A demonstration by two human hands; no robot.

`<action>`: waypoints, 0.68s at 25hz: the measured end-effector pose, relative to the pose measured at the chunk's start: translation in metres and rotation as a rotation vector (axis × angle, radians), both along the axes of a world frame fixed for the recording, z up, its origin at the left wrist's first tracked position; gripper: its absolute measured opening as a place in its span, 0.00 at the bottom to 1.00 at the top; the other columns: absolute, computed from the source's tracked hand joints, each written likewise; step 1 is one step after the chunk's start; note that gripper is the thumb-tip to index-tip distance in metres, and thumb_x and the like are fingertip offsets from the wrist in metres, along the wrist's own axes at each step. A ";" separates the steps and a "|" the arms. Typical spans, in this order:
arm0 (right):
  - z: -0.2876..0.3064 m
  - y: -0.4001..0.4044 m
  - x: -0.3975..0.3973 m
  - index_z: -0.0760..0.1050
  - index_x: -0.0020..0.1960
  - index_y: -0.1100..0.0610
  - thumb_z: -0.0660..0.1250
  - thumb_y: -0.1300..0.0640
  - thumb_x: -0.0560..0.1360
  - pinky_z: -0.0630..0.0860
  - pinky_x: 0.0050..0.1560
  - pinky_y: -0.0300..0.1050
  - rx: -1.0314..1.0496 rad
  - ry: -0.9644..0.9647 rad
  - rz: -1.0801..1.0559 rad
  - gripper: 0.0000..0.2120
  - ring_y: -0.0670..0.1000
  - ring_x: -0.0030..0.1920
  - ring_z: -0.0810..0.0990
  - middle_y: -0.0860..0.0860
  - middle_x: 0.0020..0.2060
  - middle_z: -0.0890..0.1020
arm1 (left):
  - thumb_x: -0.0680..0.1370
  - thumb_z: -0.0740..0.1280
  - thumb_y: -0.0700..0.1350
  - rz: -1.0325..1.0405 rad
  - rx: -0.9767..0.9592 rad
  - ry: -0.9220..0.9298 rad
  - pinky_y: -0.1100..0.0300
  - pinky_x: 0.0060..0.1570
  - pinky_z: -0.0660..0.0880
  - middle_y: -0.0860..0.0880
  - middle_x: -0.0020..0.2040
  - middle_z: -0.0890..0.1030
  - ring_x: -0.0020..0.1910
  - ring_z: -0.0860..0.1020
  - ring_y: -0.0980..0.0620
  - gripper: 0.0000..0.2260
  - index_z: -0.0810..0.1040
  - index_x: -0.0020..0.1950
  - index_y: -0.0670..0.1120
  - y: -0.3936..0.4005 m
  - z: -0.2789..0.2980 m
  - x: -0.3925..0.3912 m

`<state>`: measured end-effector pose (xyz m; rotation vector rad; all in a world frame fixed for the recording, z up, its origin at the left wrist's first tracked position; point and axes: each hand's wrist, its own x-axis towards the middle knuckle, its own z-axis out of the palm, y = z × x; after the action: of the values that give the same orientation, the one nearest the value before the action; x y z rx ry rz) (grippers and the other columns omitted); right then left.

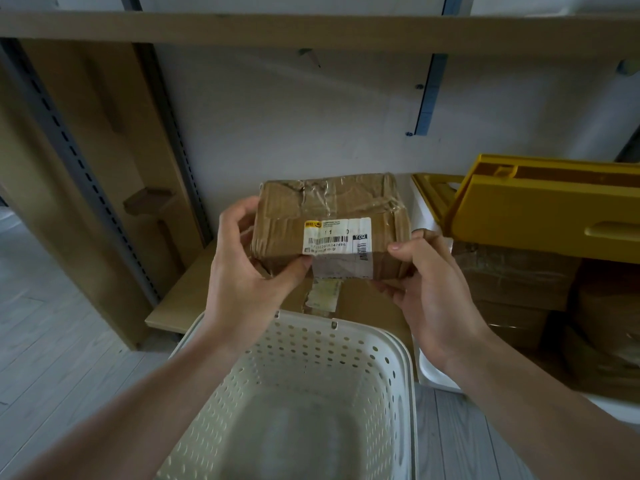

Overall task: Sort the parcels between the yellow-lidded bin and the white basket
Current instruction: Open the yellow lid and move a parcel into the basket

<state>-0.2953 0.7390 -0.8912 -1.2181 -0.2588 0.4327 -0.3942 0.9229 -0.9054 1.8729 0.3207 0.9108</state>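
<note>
I hold a taped brown cardboard parcel with a white barcode label, label side up, above the far rim of the white basket. My left hand grips its left end and my right hand grips its right end. The perforated white basket sits on the floor right below my arms, and I see nothing inside it. To the right stands the bin with its yellow lid flipped open, and several brown parcels are stacked inside.
Another cardboard box with a torn label lies on the low wooden shelf behind the basket. A wooden shelf board runs overhead. A wooden panel and a slotted metal upright stand at left over grey plank flooring.
</note>
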 end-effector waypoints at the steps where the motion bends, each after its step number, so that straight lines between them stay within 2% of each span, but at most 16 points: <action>1: -0.001 -0.001 0.001 0.67 0.49 0.53 0.68 0.55 0.66 0.79 0.54 0.52 0.001 -0.004 0.017 0.15 0.59 0.58 0.83 0.58 0.54 0.85 | 0.65 0.78 0.57 0.006 0.011 -0.001 0.49 0.64 0.78 0.61 0.62 0.77 0.65 0.76 0.58 0.41 0.66 0.74 0.52 0.000 0.000 0.000; 4: -0.002 -0.004 0.002 0.67 0.51 0.53 0.67 0.56 0.67 0.78 0.62 0.54 -0.061 -0.050 0.039 0.14 0.55 0.57 0.83 0.52 0.51 0.87 | 0.69 0.81 0.47 0.022 0.024 -0.022 0.50 0.64 0.78 0.60 0.64 0.76 0.66 0.76 0.57 0.40 0.65 0.76 0.51 0.001 0.000 0.000; 8: -0.002 -0.004 -0.002 0.70 0.55 0.51 0.64 0.63 0.79 0.73 0.70 0.54 -0.139 -0.146 0.010 0.09 0.47 0.58 0.83 0.48 0.52 0.86 | 0.70 0.80 0.39 0.040 0.021 -0.068 0.46 0.66 0.77 0.58 0.66 0.77 0.66 0.77 0.54 0.38 0.66 0.75 0.52 0.004 -0.002 -0.001; 12: 0.002 -0.001 -0.006 0.68 0.68 0.47 0.61 0.66 0.81 0.72 0.68 0.45 -0.142 -0.291 0.019 0.20 0.45 0.61 0.82 0.45 0.56 0.86 | 0.71 0.80 0.38 0.034 0.007 -0.069 0.46 0.67 0.76 0.57 0.67 0.77 0.67 0.76 0.53 0.37 0.67 0.76 0.51 0.006 -0.004 -0.001; 17: -0.005 0.003 -0.006 0.70 0.68 0.49 0.68 0.69 0.75 0.80 0.61 0.46 -0.213 -0.461 -0.044 0.26 0.42 0.60 0.81 0.43 0.56 0.83 | 0.71 0.79 0.38 0.034 -0.017 -0.088 0.45 0.66 0.76 0.55 0.66 0.78 0.66 0.77 0.49 0.37 0.67 0.75 0.52 0.010 -0.005 -0.001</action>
<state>-0.3013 0.7420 -0.8958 -1.5235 -0.5901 0.1368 -0.3953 0.9334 -0.9106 1.8114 0.3064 1.0072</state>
